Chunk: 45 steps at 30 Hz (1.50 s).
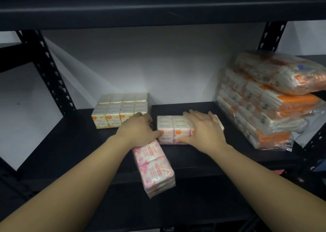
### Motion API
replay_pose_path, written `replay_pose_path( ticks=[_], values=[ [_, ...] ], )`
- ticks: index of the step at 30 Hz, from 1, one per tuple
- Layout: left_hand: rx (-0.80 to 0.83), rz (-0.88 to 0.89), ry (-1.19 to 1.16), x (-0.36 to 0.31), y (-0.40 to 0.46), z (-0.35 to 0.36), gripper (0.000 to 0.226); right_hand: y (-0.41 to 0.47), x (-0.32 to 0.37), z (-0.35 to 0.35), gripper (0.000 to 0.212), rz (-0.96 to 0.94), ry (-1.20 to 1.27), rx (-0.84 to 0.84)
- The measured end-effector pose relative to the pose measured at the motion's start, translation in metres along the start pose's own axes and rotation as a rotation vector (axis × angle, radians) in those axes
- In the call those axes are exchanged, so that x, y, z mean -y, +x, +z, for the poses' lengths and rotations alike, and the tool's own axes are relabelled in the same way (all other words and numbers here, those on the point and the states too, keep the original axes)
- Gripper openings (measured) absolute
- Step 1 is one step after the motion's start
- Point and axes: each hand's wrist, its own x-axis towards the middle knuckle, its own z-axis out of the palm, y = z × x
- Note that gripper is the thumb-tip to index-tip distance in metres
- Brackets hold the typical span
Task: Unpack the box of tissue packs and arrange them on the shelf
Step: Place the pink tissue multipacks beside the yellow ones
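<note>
A pink rose-scented tissue pack lies on the black shelf near its middle. My right hand rests flat on top of it with the fingers spread. My left hand grips the top end of a second pink tissue pack, which hangs tilted over the shelf's front edge. A yellow-and-white tissue pack bundle stands at the back left of the shelf, just behind my left hand. The box is not in view.
A leaning stack of large orange-and-white tissue bundles in clear plastic fills the shelf's right end. An upper shelf board hangs overhead. Black perforated uprights stand at the back left and right. A white wall lies behind.
</note>
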Motion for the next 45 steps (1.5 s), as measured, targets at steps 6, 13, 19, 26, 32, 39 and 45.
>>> replay_pose_path(
  ticks=[6, 13, 19, 26, 32, 39, 45],
  values=[
    [-0.056, -0.041, -0.136, 0.017, -0.009, 0.005, 0.062, 0.027, 0.004, 0.006, 0.097, -0.063, 0.010, 0.091],
    [-0.108, -0.021, -0.133, 0.020, -0.012, 0.011, 0.055, 0.090, -0.007, 0.025, 0.093, -0.124, 0.067, 0.119],
    [-0.148, -0.008, -0.128, 0.022, -0.012, 0.018, 0.052, 0.141, -0.015, 0.051, 0.088, -0.124, 0.060, 0.090],
    [-0.162, -0.020, -0.144, 0.022, -0.013, 0.020, 0.062, 0.172, -0.020, 0.073, 0.085, -0.130, -0.032, 0.002],
    [-0.165, -0.028, -0.163, 0.022, -0.015, 0.020, 0.058, 0.179, -0.024, 0.077, 0.085, -0.145, -0.052, -0.007],
    [-0.172, -0.046, -0.189, 0.019, -0.017, 0.019, 0.049, 0.149, -0.009, 0.054, 0.085, -0.113, 0.113, -0.132],
    [-0.161, -0.048, -0.211, 0.020, -0.016, 0.018, 0.051, 0.053, 0.021, 0.031, 0.054, -0.055, 0.415, -0.231]
  ],
)
